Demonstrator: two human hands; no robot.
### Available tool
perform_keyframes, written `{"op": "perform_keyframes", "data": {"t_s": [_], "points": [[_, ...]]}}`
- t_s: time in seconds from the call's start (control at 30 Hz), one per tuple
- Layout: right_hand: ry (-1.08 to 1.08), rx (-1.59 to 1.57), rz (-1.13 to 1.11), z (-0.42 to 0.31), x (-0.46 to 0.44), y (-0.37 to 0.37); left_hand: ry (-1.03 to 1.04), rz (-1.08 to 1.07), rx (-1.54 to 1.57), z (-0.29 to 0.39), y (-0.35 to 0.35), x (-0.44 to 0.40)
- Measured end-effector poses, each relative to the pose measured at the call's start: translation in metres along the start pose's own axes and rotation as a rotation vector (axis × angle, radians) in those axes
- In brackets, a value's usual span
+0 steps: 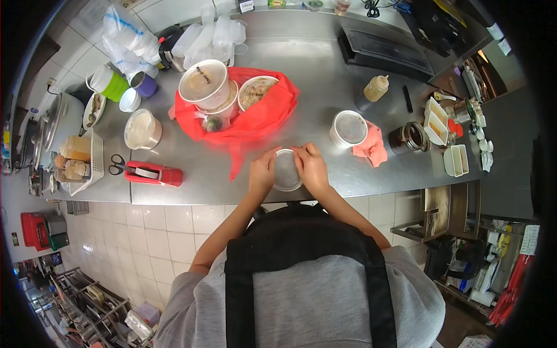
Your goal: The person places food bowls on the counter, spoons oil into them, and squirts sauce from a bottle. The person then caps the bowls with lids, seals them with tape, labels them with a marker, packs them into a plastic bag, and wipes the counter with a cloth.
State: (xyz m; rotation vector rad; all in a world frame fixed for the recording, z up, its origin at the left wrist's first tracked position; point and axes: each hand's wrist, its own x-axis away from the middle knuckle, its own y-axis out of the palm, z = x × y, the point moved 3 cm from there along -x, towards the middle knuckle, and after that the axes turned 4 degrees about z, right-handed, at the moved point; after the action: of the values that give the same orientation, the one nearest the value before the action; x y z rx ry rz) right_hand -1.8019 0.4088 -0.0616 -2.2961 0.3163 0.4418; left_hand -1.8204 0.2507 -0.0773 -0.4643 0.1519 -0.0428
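Near the front edge of the steel counter, a round tub with a translucent lid [288, 172] sits between my two hands. My left hand [264, 172] grips its left side, fingers closed at the far rim. On the opposite side, my right hand [311, 169] has its fingers bent over the rim, the fingertips of both hands almost meeting. The tub's contents are hidden. Just beyond stands a red plastic bag [264, 119] around several white tubs, one [204, 84] stacked on top with writing on its lid. Another lidded white tub [350, 129] is to the right, beside a pink cloth [371, 146].
On the left lie a red tape dispenser [165, 176], scissors [118, 165] and an open tub of pale contents [142, 129]. A squeeze bottle [376, 88], a dark jar [409, 139] and white divided dishes [435, 122] stand right. The steel counter [290, 58] ends close to my body.
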Motion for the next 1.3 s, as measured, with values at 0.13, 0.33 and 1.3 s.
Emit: {"op": "perform_keyframes", "data": {"t_s": [0.13,0.33,1.3], "points": [[-0.005,0.054,-0.004,-0.004,0.001,-0.001,0.071,0.081,-0.04,-0.002,0.005,0.008],[0.032,0.123,-0.061,-0.018,0.015,-0.006,0.08,0.09,-0.229,0.007,0.003,0.014],[0.146,-0.109,-0.065,0.013,0.016,0.003,0.048,-0.01,-0.168,0.017,0.009,0.016]]}}
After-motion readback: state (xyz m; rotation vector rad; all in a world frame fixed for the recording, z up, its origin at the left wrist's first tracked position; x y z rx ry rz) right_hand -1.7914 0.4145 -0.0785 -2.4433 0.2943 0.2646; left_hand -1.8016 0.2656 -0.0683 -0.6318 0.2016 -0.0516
